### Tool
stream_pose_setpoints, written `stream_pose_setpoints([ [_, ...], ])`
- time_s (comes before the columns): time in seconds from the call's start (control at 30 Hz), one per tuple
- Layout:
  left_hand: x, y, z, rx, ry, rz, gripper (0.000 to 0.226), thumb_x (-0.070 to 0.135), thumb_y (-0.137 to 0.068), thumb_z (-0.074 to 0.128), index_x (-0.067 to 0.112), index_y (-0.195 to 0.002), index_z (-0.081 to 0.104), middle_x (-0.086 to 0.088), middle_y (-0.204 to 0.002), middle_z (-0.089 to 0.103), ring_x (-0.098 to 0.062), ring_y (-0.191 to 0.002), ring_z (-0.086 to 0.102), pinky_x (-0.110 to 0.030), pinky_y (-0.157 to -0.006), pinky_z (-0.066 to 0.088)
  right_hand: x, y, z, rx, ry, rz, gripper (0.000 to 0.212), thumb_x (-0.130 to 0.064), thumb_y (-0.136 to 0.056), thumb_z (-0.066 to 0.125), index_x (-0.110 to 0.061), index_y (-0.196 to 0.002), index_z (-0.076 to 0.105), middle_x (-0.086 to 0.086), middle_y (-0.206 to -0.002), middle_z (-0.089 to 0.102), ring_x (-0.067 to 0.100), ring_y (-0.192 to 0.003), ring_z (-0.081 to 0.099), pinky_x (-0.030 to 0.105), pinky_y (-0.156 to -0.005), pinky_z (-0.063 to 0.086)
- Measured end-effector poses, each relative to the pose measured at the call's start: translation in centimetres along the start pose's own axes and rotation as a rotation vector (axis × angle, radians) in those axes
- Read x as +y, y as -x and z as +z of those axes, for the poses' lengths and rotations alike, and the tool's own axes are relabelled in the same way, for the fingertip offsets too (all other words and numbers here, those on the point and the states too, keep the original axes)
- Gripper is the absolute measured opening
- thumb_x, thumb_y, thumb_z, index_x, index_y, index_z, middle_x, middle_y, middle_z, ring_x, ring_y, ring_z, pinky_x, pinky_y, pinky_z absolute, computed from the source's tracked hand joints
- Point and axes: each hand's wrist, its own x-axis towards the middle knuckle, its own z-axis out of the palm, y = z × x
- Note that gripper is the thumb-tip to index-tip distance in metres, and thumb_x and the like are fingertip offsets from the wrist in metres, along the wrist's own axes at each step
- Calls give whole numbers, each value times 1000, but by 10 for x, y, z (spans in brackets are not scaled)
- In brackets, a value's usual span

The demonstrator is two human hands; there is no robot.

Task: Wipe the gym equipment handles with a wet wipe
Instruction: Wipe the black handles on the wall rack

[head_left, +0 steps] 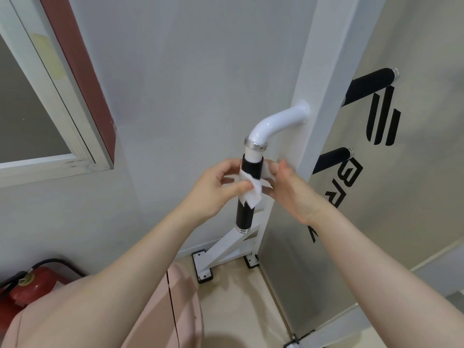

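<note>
At the centre of the frame, a white wet wipe (pixel 251 192) is wrapped around the black foam handle (pixel 247 197) of a white gym frame (pixel 324 101). The left hand (pixel 216 187) pinches the wipe against the grip with thumb and fingers; the right hand (pixel 288 187) presses its fingers on the wipe's far side. A red fire extinguisher (pixel 27 285) sits at lower left.

3 black padded handles (pixel 251 169), 1 white wet wipe (pixel 252 194), 2 hands (pixel 213 189), 1 red fire extinguisher (pixel 27 285), 1 window (pixel 37 116).
</note>
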Motion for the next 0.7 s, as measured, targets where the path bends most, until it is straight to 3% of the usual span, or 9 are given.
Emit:
stream_pose_setpoints([
  [0.13,26,-13,10,64,23,67,23,16,-76,65,25,-96,60,8,-89,67,-6,-82,64,-18,-78,51,5,-2,3,155,-109,-5,80,-67,-82,18,-12,-134,45,5,-140,48,14,-132,42,41,-111,31],
  [0.27,0,-4,9,85,-257,53,27,24,-78,69,21,-103,60,7,-90,66,-5,-82,59,-15,-76,46,16,0,8,220,-97,60,71,-59,-87,12,-14,-126,51,6,-131,55,16,-125,48,35,-105,39],
  [0.37,-43,16,13,-22,-354,-103,26,21,-80,71,25,-103,58,5,-94,66,2,-82,57,-18,-74,41,24,5,13,236,-20,143,62,-49,-97,7,-16,-121,54,2,-119,61,14,-113,55,31,-93,43],
  [0.5,-57,22,21,-5,-353,-139,26,19,-80,71,23,-104,61,9,-95,66,10,-79,55,-5,-71,37,34,8,15,204,55,168,56,-47,-97,8,-26,-116,57,-6,-117,63,3,-111,57,23,-96,42],
  [0.63,-34,12,21,127,-162,-60,28,14,-78,72,25,-102,63,10,-90,68,-3,-84,60,-13,-77,46,42,12,20,141,35,137,52,-51,-97,17,-26,-124,54,-3,-126,60,4,-119,53,22,-101,40],
  [0.7,-35,12,22,117,-176,-35,25,14,-80,71,23,-101,63,10,-86,67,0,-78,58,-10,-72,45,51,13,22,133,35,128,46,-51,-94,29,-27,-126,53,-3,-128,60,9,-122,52,30,-104,38],
])
